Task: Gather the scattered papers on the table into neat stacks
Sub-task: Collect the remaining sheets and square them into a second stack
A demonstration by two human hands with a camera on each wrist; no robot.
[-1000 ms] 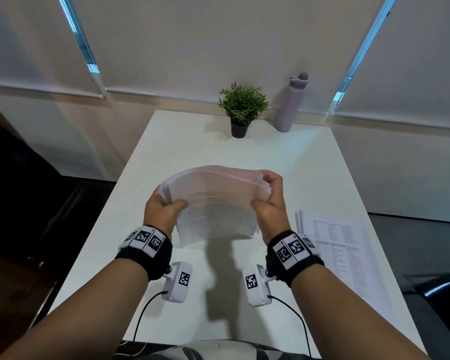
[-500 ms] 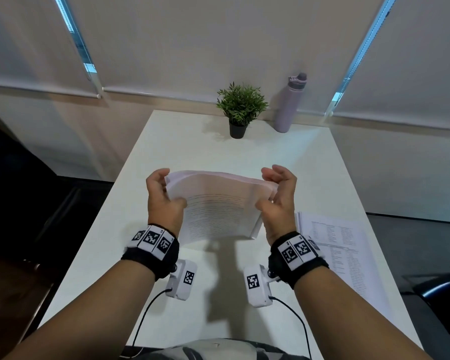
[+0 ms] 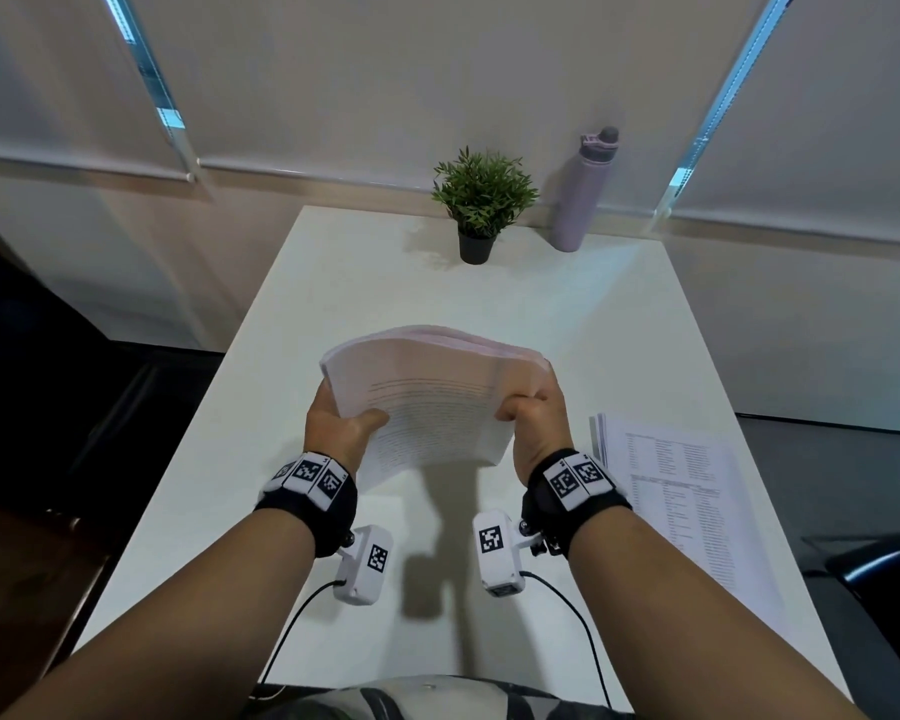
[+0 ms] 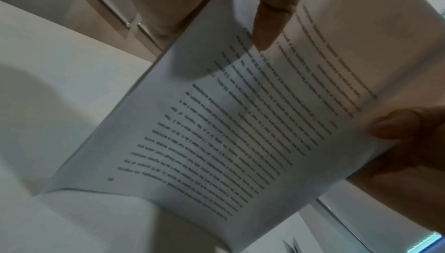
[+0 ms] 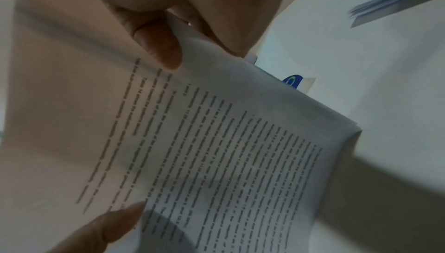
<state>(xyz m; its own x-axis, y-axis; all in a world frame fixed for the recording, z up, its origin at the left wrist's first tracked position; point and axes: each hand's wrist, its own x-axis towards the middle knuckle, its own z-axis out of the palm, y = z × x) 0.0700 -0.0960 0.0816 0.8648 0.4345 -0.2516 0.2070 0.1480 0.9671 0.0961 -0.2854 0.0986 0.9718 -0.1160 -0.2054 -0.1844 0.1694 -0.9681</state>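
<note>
A thick stack of printed papers [image 3: 427,402] stands upright over the middle of the white table [image 3: 489,304], its top edge curling away from me. My left hand [image 3: 344,423] grips its left side with the thumb on the printed front page. On the other side my right hand [image 3: 533,415] grips it the same way. The left wrist view shows the page [image 4: 240,124] close up, and the right wrist view shows it [image 5: 228,152] with my thumb on the front. I cannot tell whether the lower edge touches the table. A second stack of papers [image 3: 681,501] lies flat at the right edge.
A small potted plant [image 3: 481,200] and a lilac water bottle [image 3: 580,194] stand at the table's far edge by the wall. Cables from the wrist cameras trail over the near edge. A dark chair [image 3: 884,569] sits off the right side.
Half a second ago both hands had their fingers loosened and spread against the stack's sides. Now both hands grip the stack again, as they did one second ago.
</note>
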